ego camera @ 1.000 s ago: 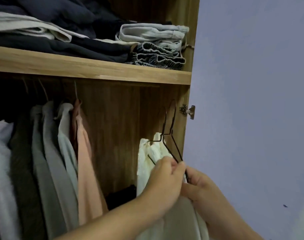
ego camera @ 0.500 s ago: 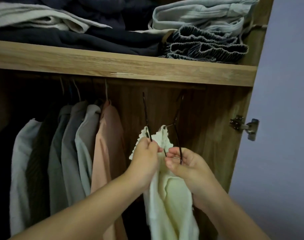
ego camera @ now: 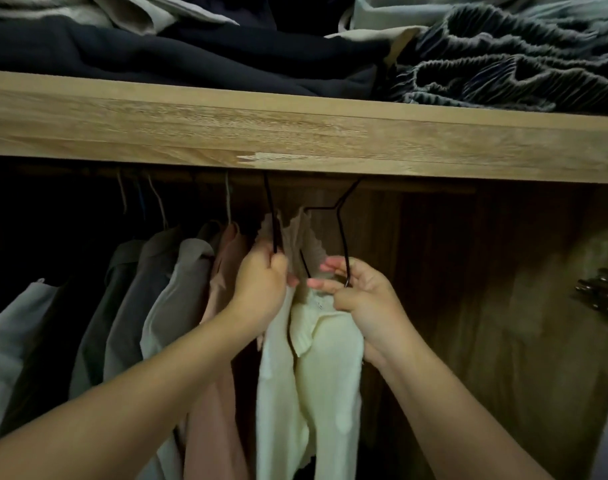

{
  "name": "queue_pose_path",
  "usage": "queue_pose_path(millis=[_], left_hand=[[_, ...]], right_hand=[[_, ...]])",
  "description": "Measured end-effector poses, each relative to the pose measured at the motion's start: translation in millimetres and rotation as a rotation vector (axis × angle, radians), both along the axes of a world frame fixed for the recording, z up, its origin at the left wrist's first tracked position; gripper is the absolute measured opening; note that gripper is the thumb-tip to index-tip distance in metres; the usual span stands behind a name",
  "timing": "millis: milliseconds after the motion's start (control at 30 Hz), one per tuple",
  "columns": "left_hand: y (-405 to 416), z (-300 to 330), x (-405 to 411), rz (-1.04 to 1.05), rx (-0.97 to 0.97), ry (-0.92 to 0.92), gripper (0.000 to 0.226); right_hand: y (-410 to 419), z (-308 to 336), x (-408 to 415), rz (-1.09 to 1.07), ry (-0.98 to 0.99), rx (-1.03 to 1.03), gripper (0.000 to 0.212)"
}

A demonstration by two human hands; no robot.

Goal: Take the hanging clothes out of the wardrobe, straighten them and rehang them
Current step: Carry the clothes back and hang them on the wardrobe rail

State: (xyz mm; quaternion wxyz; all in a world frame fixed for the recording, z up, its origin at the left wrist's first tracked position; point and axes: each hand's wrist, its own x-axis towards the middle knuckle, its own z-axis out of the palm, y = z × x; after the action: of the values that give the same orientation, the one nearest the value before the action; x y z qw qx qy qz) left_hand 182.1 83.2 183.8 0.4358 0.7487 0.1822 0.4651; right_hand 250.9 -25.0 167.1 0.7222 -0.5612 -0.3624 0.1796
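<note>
Hooks come first here: the black wire hanger [ego camera: 342, 233] carrying the cream garment [ego camera: 316, 358] reaches up behind the front edge of the wooden shelf [ego camera: 295, 133], so whether its hook has caught the rail cannot be told from this view. The left hand [ego camera: 261, 289] is curled round one black wire together with the ruffled top of the garment, and the right hand [ego camera: 361, 296] pinches the other wire where it slopes down, its fingers [ego camera: 325, 284] closed on wire and cloth. The garment hangs inside the wardrobe, just right of the pink garment [ego camera: 222, 306] and the row of grey and pale clothes [ego camera: 150, 299], with bare wood panel on its other side. To do this step well, I would judge it best to lift the hanger by the wire, not the cloth, feel the hook seat over the rail before letting go, then ease both shoulders of the knit evenly onto the wire. The knit looks soft and likely to stretch or slide off thin wire, so a gentle downward smoothing beats tugging. Folded dark clothes [ego camera: 177, 53] lie on the shelf above.
</note>
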Motion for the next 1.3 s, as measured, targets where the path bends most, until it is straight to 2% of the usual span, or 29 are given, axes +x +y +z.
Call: queue_pose_path(millis=[100, 200, 233, 267, 333, 400, 500, 567, 633, 667, 733, 800, 900, 1000, 1200, 1300], left_hand=[[31.2, -2.6, 15.9, 0.134, 0.036, 0.047, 0.012], [65.5, 0.5, 30.2, 0.191, 0.062, 0.055, 0.013], [72.7, 1.9, 33.0, 0.201, 0.098, 0.118, 0.01], [80.0, 0.7, 36.3, 0.227, 0.141, 0.202, 0.013], [88.9, -5.1, 42.3, 0.326, 0.248, 0.347, 0.034], [90.7, -11.4, 44.5, 0.392, 0.376, 0.43, 0.046], [81.3, -14.3, 33.7, 0.337, 0.396, 0.486, 0.045], [74.9, -15.9, 19.3, 0.341, 0.478, 0.467, 0.04], [65.1, -20.1, 4.7, 0.298, 0.534, 0.507, 0.05], [57.5, -22.1, -2.2, 0.247, 0.511, 0.557, 0.055], [38.9, -22.0, -14.3, 0.171, 0.412, 0.671, 0.052], [29.6, -22.0, -20.0, 0.15, 0.383, 0.676, 0.053], [30.0, -15.8, -16.1, 0.113, 0.419, 0.639, 0.066], [20.9, -8.7, -13.5, 0.094, 0.378, 0.697, 0.075], [4.5, -25.8, -18.9, 0.115, 0.295, 0.658, 0.078], [-10.7, -38.6, -26.2, 0.143, 0.271, 0.631, 0.08]], right_hand=[[35.0, -1.9, 12.2, 0.057, 0.017, -0.008, 0.048], [64.5, -1.1, 21.1, 0.039, -0.019, -0.046, 0.038], [71.8, -0.6, 22.8, 0.029, -0.038, -0.068, 0.034], [77.7, -1.0, 23.5, 0.024, -0.06, -0.095, 0.032], [85.8, -5.3, 21.7, 0.015, -0.124, -0.168, 0.029], [88.6, -13.1, 16.7, 0.0, -0.187, -0.237, 0.033], [87.6, -19.4, 11.0, -0.048, -0.275, -0.302, 0.034], [80.8, -17.4, 6.7, -0.109, -0.362, -0.38, 0.036], [70.1, -16.6, 0.1, -0.149, -0.419, -0.475, 0.061], [64.3, -17.6, -4.3, -0.132, -0.434, -0.507, 0.072], [55.8, -20.4, -14.7, -0.075, -0.442, -0.52, 0.078], [54.2, -23.6, -18.0, -0.106, -0.454, -0.509, 0.075], [58.6, -22.8, -16.9, -0.281, -0.48, -0.476, 0.068], [61.1, -23.8, -17.1, -0.334, -0.496, -0.471, 0.065], [40.1, -35.0, -20.9, -0.09, -0.471, -0.508, 0.072], [20.3, -43.6, -25.6, -0.071, -0.467, -0.528, 0.071]])
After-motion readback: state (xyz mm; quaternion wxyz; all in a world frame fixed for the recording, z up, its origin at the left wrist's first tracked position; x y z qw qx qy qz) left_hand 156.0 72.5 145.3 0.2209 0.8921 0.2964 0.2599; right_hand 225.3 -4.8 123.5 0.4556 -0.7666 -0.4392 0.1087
